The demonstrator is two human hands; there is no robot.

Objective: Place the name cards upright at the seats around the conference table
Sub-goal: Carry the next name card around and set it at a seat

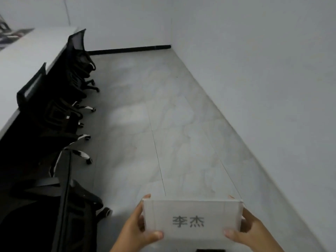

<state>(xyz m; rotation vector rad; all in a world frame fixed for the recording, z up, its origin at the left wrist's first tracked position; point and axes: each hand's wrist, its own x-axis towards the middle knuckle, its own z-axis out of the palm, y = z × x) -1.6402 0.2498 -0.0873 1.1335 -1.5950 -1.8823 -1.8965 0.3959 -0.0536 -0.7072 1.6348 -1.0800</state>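
A white name card [192, 220] with two dark printed characters is held low in the view, over the floor. My left hand [136, 228] grips its left edge, thumb on the front and fingers behind. My right hand [249, 230] grips its right edge the same way. The white conference table [23, 57] runs along the left side, well away from the card. No cards show on the part of the table in view.
Black mesh office chairs [78, 57] stand in a row along the table's near edge, wheeled bases [81, 155] sticking out into the aisle. Grey tiled floor [163, 115] runs ahead between chairs and the white wall [263, 70]. Dark papers [16, 34] lie at the table's far end.
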